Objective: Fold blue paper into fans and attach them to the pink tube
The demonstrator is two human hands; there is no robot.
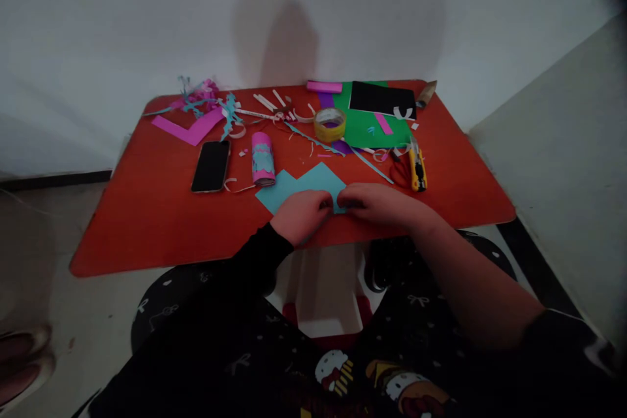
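A light blue sheet of paper (316,176) with a notched outline lies at the table's front edge. My left hand (304,214) rests on its near side, fingers curled inward and pinching the paper's near edge. My right hand (375,202) faces it from the right, its fingers also bent and closed on the paper's right corner. The fingertips are partly hidden. Just left of the sheet stands a pink paper-covered tube (263,158) with a blue ragged band around it.
On the red table (161,222) are a phone (211,166), a tape roll (330,125), a yellow utility knife (418,170), red-handled scissors (400,170), a green sheet (367,134), a black sheet (382,99), a pink paper piece (193,130) and scattered strips. A wall stands behind.
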